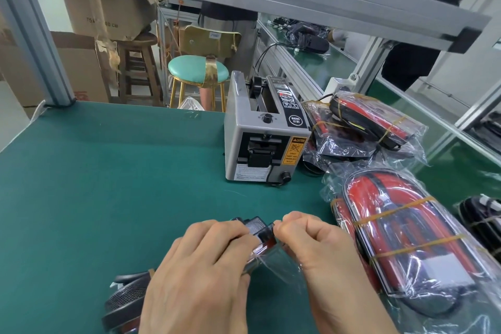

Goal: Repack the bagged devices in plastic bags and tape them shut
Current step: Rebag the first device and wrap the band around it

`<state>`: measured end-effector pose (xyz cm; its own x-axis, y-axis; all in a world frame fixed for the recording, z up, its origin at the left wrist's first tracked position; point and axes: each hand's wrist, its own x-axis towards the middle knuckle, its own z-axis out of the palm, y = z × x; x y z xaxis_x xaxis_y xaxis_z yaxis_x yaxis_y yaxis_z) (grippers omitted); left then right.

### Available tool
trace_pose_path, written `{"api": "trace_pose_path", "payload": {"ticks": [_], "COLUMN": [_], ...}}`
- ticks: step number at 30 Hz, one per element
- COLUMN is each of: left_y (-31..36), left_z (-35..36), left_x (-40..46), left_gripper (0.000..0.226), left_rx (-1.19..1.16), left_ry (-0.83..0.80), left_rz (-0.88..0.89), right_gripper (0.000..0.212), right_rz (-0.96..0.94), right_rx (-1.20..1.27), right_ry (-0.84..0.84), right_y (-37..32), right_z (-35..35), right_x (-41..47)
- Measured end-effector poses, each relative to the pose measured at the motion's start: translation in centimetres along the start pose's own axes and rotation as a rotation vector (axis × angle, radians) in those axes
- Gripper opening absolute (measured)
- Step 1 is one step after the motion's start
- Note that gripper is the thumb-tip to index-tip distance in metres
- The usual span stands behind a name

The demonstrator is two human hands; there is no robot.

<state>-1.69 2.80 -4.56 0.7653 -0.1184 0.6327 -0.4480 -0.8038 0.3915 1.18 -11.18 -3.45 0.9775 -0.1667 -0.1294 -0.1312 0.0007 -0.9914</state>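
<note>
1. Devices in clear plastic bags are the job here, and one black device (253,228) sits directly in front of the tape dispenser (264,130), on the near part of the green bench (108,171), held between both hands.
2. Left hand (200,260) lies over the device with its fingers curled down onto the top, holding it in place.
3. Right hand (311,241) has fingers and thumb curled tight, pinching the loose edge of the clear bag (273,260) at the device's end; whether a strip of tape is between those fingertips cannot be told.
4. Judging by the loose film fanning out below the pinch, this bag is being folded or closed and is not yet taped.
5. To the right of the tape dispenser lies a stack of bagged items (368,122) with red and black parts and yellowish bands; nearer, also to the dispenser's right, a large red-and-black bagged pack (406,241) lies flat. These look finished, though their seals are not visible.
6. Near-left of the dispenser, partly under the left wrist, is a dark mesh-textured item (127,295) with no bag visible on it, probably waiting its turn.
7. Remaining, as I judge it: close this bag, take tape from the dispenser's outlet, seal it, then handle what is unbagged.
</note>
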Motion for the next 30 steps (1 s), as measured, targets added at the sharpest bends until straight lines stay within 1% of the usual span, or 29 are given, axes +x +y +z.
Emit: {"api": "trace_pose_path", "payload": {"ticks": [2, 7, 16, 20, 24, 30], "left_y": [0.02, -0.02, -0.17, 0.07, 0.37, 0.44], "left_z": [-0.01, 0.04, 0.26, 0.21, 0.18, 0.14], "left_x": [-0.01, 0.03, -0.01, -0.02, 0.11, 0.44], "left_gripper": [0.036, 0.036, 0.037, 0.041, 0.044, 0.043], "left_rx": [-0.001, -0.01, -0.012, -0.001, -0.01, 0.023], "left_ry": [0.002, 0.007, -0.009, -0.018, -0.034, -0.044], "left_rz": [-0.004, 0.01, 0.025, 0.012, 0.012, 0.031], "right_gripper": [0.029, 0.025, 0.03, 0.036, 0.025, 0.026], "right_rz": [-0.01, -0.029, -0.057, -0.084, -0.117, -0.163], "right_rx": [-0.013, -0.026, -0.075, -0.093, -0.108, -0.164], "right_ry": [0.003, -0.008, -0.001, 0.001, 0.004, 0.016], "right_y": [0.01, 0.03, 0.13, 0.19, 0.18, 0.35], "right_z": [-0.07, -0.12, -0.04, -0.15, -0.17, -0.01], "right_x": [-0.02, 0.02, 0.01, -0.07, -0.18, -0.05]}}
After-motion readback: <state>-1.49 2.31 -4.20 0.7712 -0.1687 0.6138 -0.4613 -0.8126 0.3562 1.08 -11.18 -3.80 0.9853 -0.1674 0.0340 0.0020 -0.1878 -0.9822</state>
